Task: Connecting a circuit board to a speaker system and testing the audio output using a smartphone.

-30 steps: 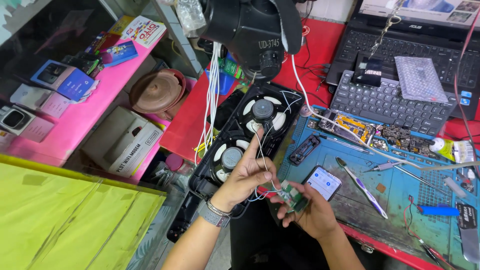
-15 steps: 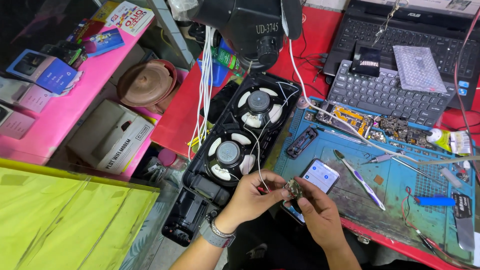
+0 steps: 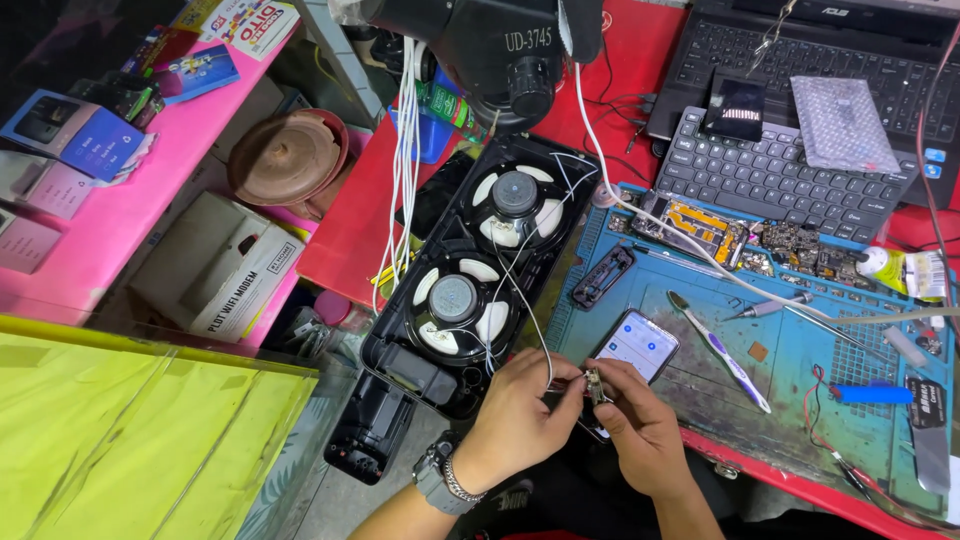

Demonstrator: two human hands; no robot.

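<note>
Small circuit board [image 3: 592, 385], wired by thin white leads to the black twin-speaker housing [image 3: 480, 270], is pinched between the fingertips of both hands, left hand [image 3: 515, 420] and right hand [image 3: 640, 430], just above a smartphone [image 3: 635, 345] at the blue tabletop mat's [image 3: 800, 420] near edge.

Both forearms were bare, without sleeves. The left hand [image 3: 515, 420] wore a grey wristwatch [image 3: 437, 479] and a silver chain bracelet [image 3: 460, 482].
</note>
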